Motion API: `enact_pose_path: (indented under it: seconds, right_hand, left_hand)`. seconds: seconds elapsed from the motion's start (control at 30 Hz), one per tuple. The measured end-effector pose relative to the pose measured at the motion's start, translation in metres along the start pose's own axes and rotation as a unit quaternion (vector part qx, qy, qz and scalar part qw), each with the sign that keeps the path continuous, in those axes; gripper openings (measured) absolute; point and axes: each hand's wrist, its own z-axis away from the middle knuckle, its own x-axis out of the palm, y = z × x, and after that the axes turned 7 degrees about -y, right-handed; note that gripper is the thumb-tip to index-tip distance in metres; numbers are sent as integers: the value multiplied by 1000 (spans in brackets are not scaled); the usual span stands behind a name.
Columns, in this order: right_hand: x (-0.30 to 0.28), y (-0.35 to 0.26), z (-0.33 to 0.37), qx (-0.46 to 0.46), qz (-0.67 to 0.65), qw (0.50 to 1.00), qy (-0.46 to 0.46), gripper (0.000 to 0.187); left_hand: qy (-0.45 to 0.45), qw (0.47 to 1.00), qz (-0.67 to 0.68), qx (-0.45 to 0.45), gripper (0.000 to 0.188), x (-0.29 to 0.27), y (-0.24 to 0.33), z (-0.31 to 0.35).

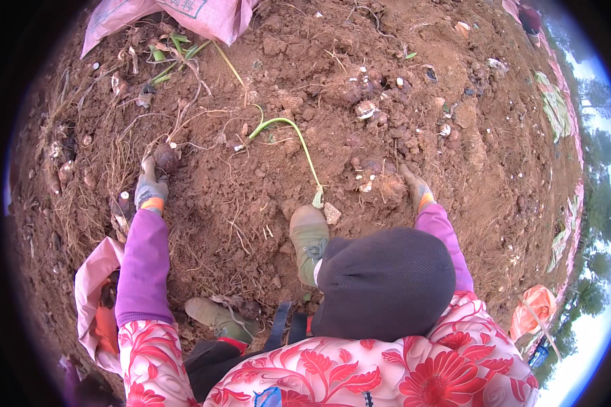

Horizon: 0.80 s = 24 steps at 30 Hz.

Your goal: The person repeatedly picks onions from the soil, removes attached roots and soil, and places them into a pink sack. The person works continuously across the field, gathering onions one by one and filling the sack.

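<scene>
My left hand, in a grey glove with an orange cuff, is closed against a round brown tuber on the soil, its fingers along the near left side. Thin dry roots and stems trail up from around this tuber. On the right, my right hand, also with an orange cuff, rests with fingers stretched out against the side of a soil-covered clump of tubers. White broken spots show on that clump. Between my hands, a bent green stalk lies on the ground.
More tubers lie farther off; others sit among roots at left. Pink sacks lie at the far left and near left. My green shoes stand on loose soil. An orange bag is at right.
</scene>
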Motion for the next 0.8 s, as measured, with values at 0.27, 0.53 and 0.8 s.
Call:
enact_pose_path:
  seconds: [0.27, 0.53, 0.8]
  right_hand:
    - [98, 9, 35, -65, 4, 954, -293, 64]
    - [156, -92, 127, -162, -147, 915, -338, 47]
    - [228, -395, 285, -728, 157, 642, -181, 74]
  left_hand:
    - [35, 994, 57, 90, 85, -4, 127, 118]
    - [-179, 938, -11, 297, 63, -187, 18, 213]
    - [-45, 946, 242, 212, 59, -230, -57, 364]
